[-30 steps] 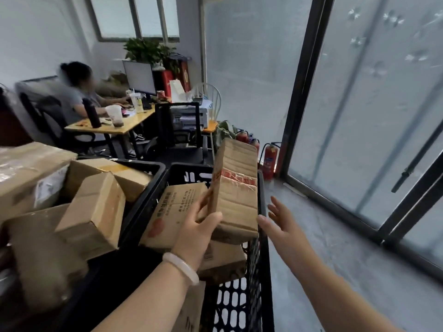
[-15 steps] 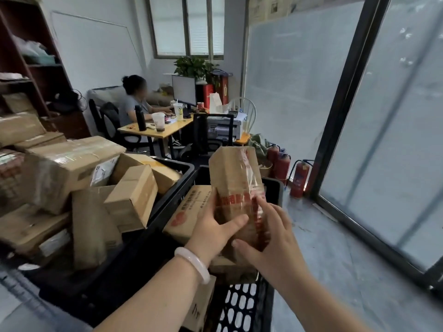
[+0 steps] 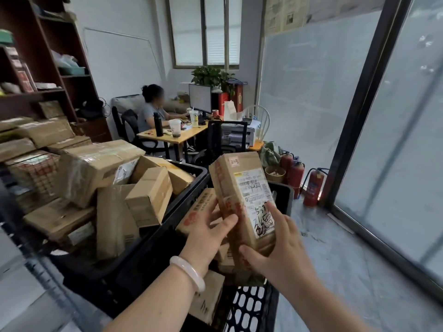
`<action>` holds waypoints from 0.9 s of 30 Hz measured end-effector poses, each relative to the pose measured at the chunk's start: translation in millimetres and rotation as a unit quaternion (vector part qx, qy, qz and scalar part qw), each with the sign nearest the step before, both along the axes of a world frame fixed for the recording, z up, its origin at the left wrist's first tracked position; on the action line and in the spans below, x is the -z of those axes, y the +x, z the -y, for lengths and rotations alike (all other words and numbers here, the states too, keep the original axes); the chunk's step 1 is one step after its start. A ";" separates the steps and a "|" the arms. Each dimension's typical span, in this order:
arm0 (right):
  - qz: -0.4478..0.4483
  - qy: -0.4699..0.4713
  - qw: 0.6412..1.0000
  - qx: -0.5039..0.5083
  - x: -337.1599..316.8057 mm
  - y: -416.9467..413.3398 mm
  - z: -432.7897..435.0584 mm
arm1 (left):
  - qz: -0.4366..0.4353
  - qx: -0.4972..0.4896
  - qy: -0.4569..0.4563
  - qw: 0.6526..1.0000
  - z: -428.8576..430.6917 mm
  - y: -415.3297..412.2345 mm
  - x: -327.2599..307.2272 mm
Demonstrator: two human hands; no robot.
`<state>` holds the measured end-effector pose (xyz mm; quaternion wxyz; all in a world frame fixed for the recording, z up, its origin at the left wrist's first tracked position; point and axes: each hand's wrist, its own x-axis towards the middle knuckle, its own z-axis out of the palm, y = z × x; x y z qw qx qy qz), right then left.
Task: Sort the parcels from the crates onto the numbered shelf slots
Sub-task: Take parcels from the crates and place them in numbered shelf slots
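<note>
The parcel [image 3: 242,200] I held bore a white shipping label [image 3: 257,202] whose printed lines were too blurred to read, with dark handwriting scrawled over its lower half that seemed to include the digits "3538". A small sticker [image 3: 234,161] near the parcel's top carried red marks I could not make out. Red print on the box [image 3: 199,212] in the crate behind was likewise illegible.

White walls [image 3: 124,68] enclose an office with a blinded window [image 3: 206,32] at the back. A dark wooden bookcase [image 3: 48,56] stands left; frosted glass doors [image 3: 395,116] right, above grey floor [image 3: 347,271]
</note>
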<state>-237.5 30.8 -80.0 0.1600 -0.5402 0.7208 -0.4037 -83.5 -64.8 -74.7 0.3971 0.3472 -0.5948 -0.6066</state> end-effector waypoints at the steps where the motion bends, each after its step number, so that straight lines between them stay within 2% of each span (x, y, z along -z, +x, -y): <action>1: -0.041 0.007 0.999 0.006 1.4 2.8 -0.5 | 0.006 0.003 -0.011 1.000 -2.2 0.9 0.4; 3: -0.070 0.013 0.997 0.001 3.9 9.1 -1.4 | 0.033 -0.009 -0.030 0.999 -4.9 3.8 1.8; 8: -0.078 -0.003 0.997 -0.028 10.6 20.3 -3.7 | 0.039 -0.039 -0.035 0.998 -5.2 21.8 8.3; 15: 0.049 -0.017 0.991 -0.121 0.1 28.3 11.0 | 0.076 -0.071 -0.099 0.990 -9.3 73.0 3.1; 20: 0.207 -0.019 0.953 -0.221 -15.3 48.7 30.0 | 0.086 -0.063 -0.121 0.987 -18.1 118.0 -10.6; 27: 0.244 -0.020 0.922 -0.301 -25.9 127.4 42.5 | 0.089 -0.119 -0.141 0.979 -37.2 197.3 -21.7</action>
